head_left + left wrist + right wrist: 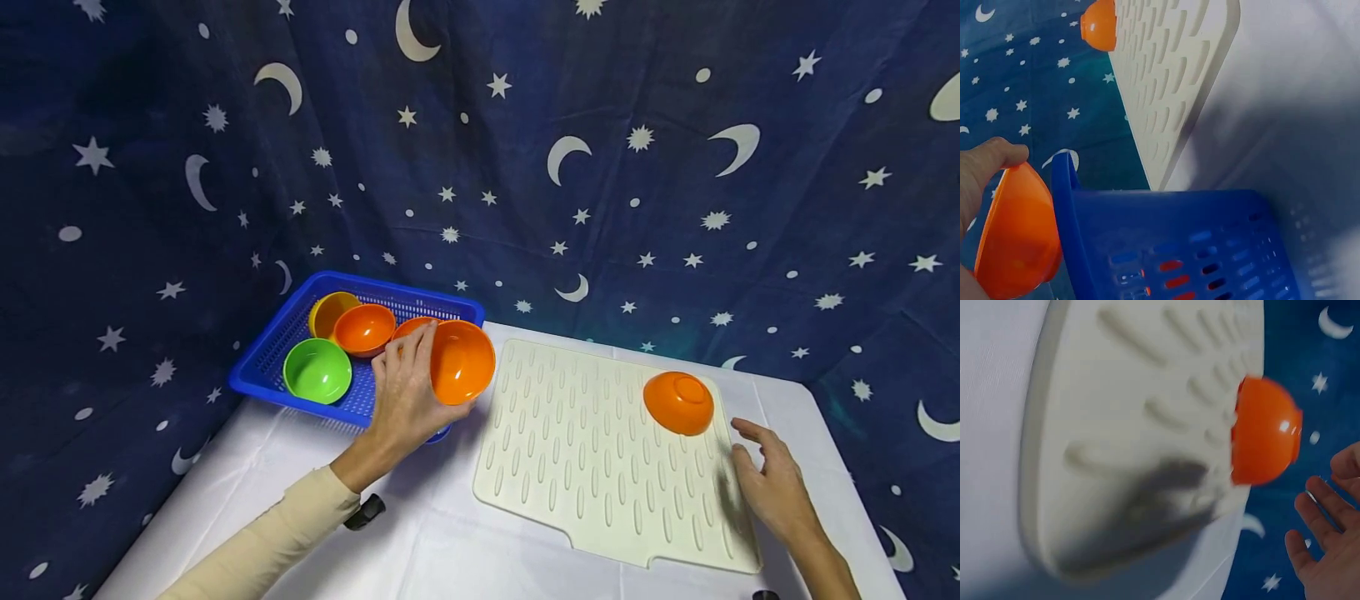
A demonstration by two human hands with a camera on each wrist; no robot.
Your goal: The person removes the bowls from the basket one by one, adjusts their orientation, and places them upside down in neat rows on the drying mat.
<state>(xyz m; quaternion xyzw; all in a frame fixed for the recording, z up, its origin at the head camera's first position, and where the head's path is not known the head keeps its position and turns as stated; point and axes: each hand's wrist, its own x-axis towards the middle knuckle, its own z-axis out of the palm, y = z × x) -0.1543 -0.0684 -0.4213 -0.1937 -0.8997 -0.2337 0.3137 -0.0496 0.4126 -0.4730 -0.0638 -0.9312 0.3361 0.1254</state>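
My left hand [408, 396] grips an orange bowl [463, 363] by its rim, thumb and fingers on opposite sides. In the head view the bowl overlaps the right end of a blue perforated basket [281, 390], its hollow facing the camera; the left wrist view shows it tilted beside the basket rim. Inside the basket lie a yellow bowl [328, 315], a green bowl [317, 372] and two orange bowls, one partly hidden behind my left fingers. Another orange bowl [678, 403] rests upside down on a cream drying mat [577, 450]. Near that mat's right edge, my right hand [776, 492] holds nothing, fingers relaxed.
A white cloth covers the table [442, 533] beneath the mat and basket. Dark blue fabric [510, 183] with moons and stars hangs behind and at both sides. A small black object [364, 512] shows beside my left sleeve [285, 533].
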